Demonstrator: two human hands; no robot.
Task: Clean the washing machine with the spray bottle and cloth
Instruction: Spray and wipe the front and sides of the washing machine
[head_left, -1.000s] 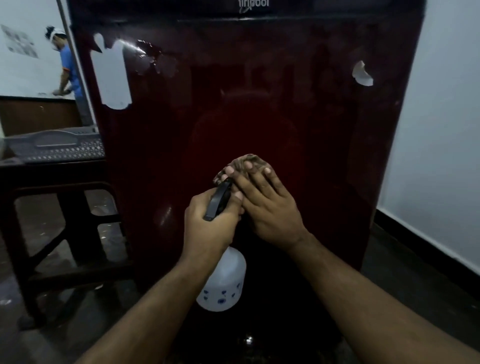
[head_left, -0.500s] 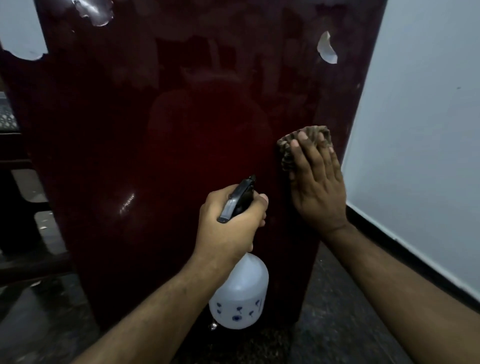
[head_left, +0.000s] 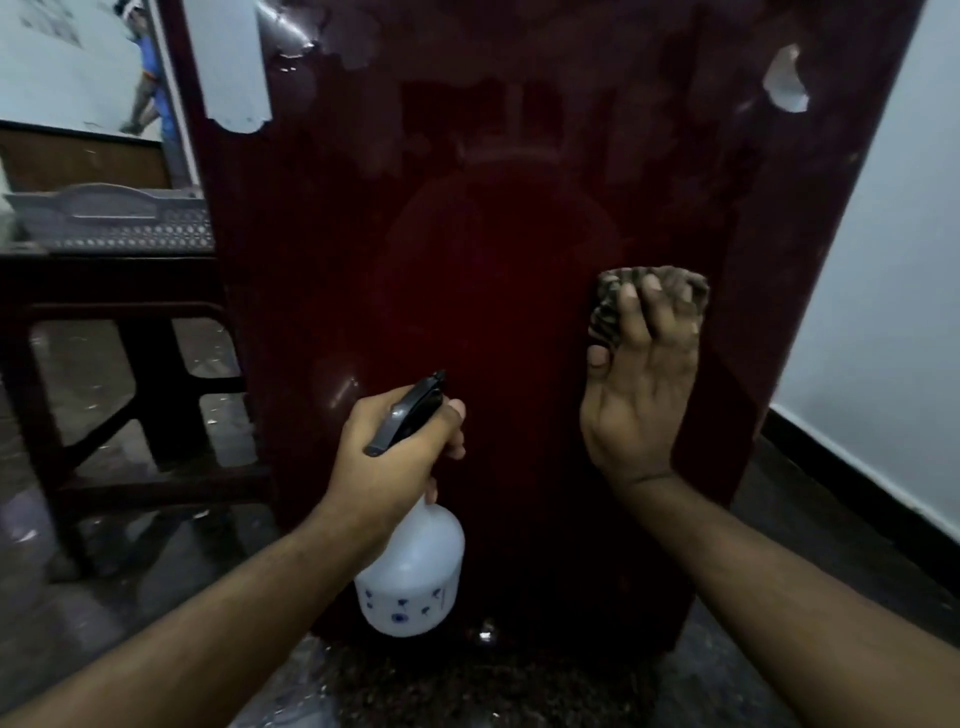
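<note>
The dark maroon washing machine (head_left: 467, 260) fills the middle of the head view, its glossy front panel facing me. My left hand (head_left: 395, 457) grips the black trigger head of a white spray bottle (head_left: 415, 577) with small blue flowers, nozzle pointing at the panel. My right hand (head_left: 639, 395) presses a brown patterned cloth (head_left: 608, 306) flat against the panel's right side, fingers straight over it. Most of the cloth is hidden under the fingers.
A dark stool (head_left: 104, 374) stands left of the machine with a grey plastic basket (head_left: 114, 218) on top. A pale wall (head_left: 883, 260) with a dark skirting runs close on the right. White sticker scraps (head_left: 787, 85) mark the panel. A person stands far back left.
My right hand slid the cloth from the panel's centre to its right side, then stayed there. The camera view swung right and then back left. The left hand kept hold of the bottle.
</note>
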